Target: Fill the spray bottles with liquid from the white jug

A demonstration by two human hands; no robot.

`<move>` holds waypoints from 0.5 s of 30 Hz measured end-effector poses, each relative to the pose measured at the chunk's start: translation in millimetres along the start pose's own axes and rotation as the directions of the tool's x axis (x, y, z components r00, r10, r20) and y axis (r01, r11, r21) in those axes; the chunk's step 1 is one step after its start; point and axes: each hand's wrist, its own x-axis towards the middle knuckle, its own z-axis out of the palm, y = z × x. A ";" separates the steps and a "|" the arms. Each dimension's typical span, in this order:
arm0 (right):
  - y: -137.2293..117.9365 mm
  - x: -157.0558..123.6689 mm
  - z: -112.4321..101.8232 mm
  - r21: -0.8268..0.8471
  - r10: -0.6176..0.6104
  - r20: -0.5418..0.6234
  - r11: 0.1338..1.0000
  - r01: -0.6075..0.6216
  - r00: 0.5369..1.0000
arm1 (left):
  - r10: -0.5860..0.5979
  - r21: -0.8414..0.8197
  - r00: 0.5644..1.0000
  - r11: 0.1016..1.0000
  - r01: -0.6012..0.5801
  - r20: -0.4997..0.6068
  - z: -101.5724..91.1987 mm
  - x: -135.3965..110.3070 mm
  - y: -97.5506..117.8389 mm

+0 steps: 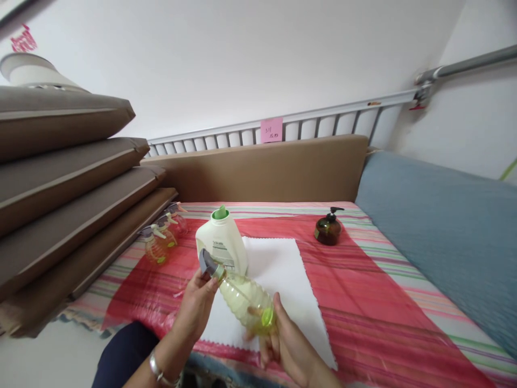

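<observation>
On striped cloth [363, 280]: left hand [197, 304] pinches spray bottle [242, 293] grey head, right hand [285, 342] cups base; fingertips hidden.

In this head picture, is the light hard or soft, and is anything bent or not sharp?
Head view: light is soft and even, with only faint shadows under the white bottle and brown pump bottle; no strong glare on the spray bottle; wide lens stretches the cushions at the left edge; the left hand and right hand look slightly soft.
</observation>
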 end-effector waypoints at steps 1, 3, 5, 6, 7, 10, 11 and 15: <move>-0.1 -0.2 2.0 0.004 -0.085 -0.022 0.996 0.085 0.996 | 0.002 0.003 1.000 1.000 -0.002 -0.007 0.1 0.3 0.1; 0.6 -1.3 5.6 -0.017 -0.226 -0.048 0.974 0.225 0.973 | 0.010 0.008 1.000 1.000 -0.010 -0.021 0.6 0.9 0.3; 2.6 -2.2 5.1 -0.062 -0.237 -0.020 0.970 0.235 0.971 | 0.010 0.006 1.000 1.000 -0.010 -0.028 1.5 1.0 1.1; 3.9 -2.0 3.0 -0.072 -0.197 0.012 0.978 0.198 0.980 | 0.007 0.007 1.000 1.000 -0.007 -0.027 2.0 1.0 1.8; 5.3 -1.3 0.1 -0.070 -0.135 0.054 0.988 0.138 0.989 | 0.006 0.010 1.000 1.000 -0.006 -0.026 2.5 0.8 2.6; 8.9 1.9 -9.0 -0.021 0.038 0.159 0.999 -0.035 0.987 | 0.014 0.021 0.999 1.000 -0.013 -0.030 3.4 0.8 5.6; 9.4 2.7 -10.5 -0.009 0.062 0.167 0.998 -0.061 0.984 | 0.017 0.022 0.999 1.000 -0.016 -0.032 3.3 1.1 6.4; 8.1 1.6 -7.7 -0.015 -0.003 0.106 1.000 0.004 0.994 | 0.031 0.001 0.999 1.000 -0.031 -0.019 4.0 2.0 8.2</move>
